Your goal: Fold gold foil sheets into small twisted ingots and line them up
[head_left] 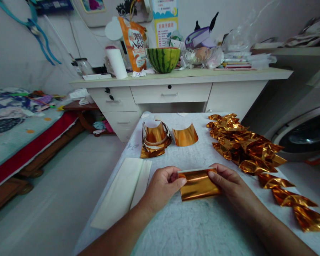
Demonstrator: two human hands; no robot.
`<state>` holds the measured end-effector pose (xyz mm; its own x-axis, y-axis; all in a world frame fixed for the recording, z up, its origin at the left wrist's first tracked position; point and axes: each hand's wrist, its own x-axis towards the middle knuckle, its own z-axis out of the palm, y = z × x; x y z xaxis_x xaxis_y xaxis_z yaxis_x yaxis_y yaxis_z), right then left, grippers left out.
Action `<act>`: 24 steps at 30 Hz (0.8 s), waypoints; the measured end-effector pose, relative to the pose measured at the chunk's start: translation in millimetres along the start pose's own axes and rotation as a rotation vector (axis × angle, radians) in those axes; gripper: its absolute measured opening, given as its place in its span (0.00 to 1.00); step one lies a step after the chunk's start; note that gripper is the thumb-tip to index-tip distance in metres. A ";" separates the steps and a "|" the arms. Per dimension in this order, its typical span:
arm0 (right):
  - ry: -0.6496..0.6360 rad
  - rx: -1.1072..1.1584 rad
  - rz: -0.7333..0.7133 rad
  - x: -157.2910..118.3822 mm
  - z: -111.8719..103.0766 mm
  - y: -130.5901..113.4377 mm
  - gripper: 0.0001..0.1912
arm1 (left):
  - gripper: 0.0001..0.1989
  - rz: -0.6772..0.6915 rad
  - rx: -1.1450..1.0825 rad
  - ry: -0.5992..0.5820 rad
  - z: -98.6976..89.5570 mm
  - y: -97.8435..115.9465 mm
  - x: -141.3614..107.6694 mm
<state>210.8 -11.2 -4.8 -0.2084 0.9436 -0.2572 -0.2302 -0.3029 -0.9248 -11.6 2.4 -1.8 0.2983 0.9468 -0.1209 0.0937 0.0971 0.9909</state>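
Observation:
A sheet of shiny gold foil paper [198, 186] with a pale strip along its top edge is stretched between my two hands, above the cloth-covered table. My left hand [167, 183] pinches its upper left corner between thumb and fingers. At the upper right corner, my right hand [225, 177] grips it the same way, thumb on top. Beyond the hands lie a curled stack of gold foil sheets [155, 137] and one separate curved foil sheet [186, 136]. Folded white paper [120, 190] rests left of my left hand.
A long pile of folded gold foil pieces [245, 144] runs down the table's right side. A white desk [170, 93] stands behind, bearing a watermelon-patterned bowl [164, 58] and an orange pouch [134, 44]. To the right is a washing machine [304, 124]; a bed [24, 138] is at left.

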 end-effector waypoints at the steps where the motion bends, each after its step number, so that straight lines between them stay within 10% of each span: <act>1: 0.010 -0.011 -0.001 0.3 0.2 -0.2 0.14 | 0.10 0.004 0.000 -0.001 0.0 -0.2 -0.2; 24: 0.063 -0.169 -0.031 3.4 -2.1 1.9 0.18 | 0.09 0.027 0.017 0.071 -0.2 0.7 0.5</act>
<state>211.7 -8.3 -8.0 -0.1427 0.9601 -0.2405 -0.0718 -0.2524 -0.9650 -11.5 3.0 -1.2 0.2326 0.9685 -0.0894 0.1025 0.0670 0.9925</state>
